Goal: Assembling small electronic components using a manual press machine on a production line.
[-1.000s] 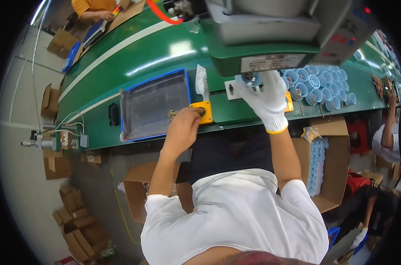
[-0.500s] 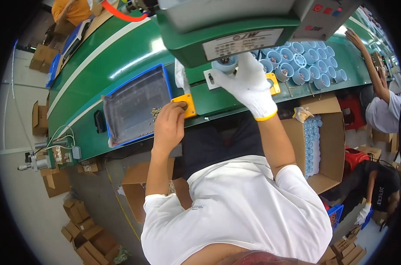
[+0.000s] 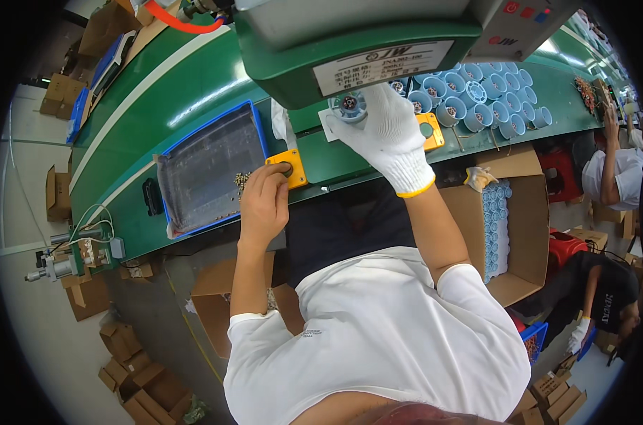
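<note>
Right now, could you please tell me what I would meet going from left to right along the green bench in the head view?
Black object → blue-rimmed tray → left yellow box → gloved right hand → group of blue cups.

Left of the boxy green metal press (image 3: pixel 364 44) we see a rectangular blue-rimmed tray (image 3: pixel 209 166); right of the press, round light-blue cups (image 3: pixel 501 111). Before the press, we find two square yellow button boxes (image 3: pixel 296 178).
</note>
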A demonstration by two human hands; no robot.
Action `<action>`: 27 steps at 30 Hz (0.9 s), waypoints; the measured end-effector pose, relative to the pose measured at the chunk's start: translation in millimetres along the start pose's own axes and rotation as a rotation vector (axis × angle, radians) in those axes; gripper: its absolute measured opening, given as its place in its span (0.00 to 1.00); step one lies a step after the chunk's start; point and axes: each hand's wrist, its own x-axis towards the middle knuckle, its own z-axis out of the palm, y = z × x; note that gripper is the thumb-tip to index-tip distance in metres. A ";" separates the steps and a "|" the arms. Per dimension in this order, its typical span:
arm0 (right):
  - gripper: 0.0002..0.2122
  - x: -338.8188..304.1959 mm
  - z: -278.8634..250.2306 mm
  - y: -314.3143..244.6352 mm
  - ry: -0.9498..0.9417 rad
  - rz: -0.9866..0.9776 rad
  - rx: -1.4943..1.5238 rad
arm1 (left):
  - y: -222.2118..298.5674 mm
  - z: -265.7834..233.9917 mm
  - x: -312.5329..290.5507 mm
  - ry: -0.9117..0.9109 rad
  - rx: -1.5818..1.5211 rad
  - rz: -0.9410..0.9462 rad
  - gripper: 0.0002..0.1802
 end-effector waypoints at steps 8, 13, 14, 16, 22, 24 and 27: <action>0.22 -80.0 -28.5 91.0 0.316 -0.281 -0.083 | 3.7 8.8 -1.9 0.114 0.166 0.016 0.08; 0.33 -60.8 -34.4 48.2 0.224 -0.082 0.059 | -8.0 22.7 -8.1 0.197 0.103 0.012 0.08; 0.38 -46.1 -28.2 32.7 0.202 -0.050 0.134 | -9.8 24.9 -5.8 0.241 0.101 0.015 0.08; 0.35 -14.5 -12.4 14.2 0.124 -0.066 0.146 | -8.4 28.0 3.5 0.221 0.073 0.026 0.07; 0.26 1.5 7.7 17.6 0.165 -0.161 0.153 | -12.7 34.7 -0.6 0.246 -0.049 0.033 0.07; 0.24 -2.6 13.0 24.3 0.169 -0.141 0.186 | -15.1 34.6 -4.2 0.263 -0.067 0.041 0.07; 0.22 -7.7 20.5 20.9 0.041 -0.011 0.169 | -16.4 33.3 -5.8 0.279 -0.040 0.049 0.06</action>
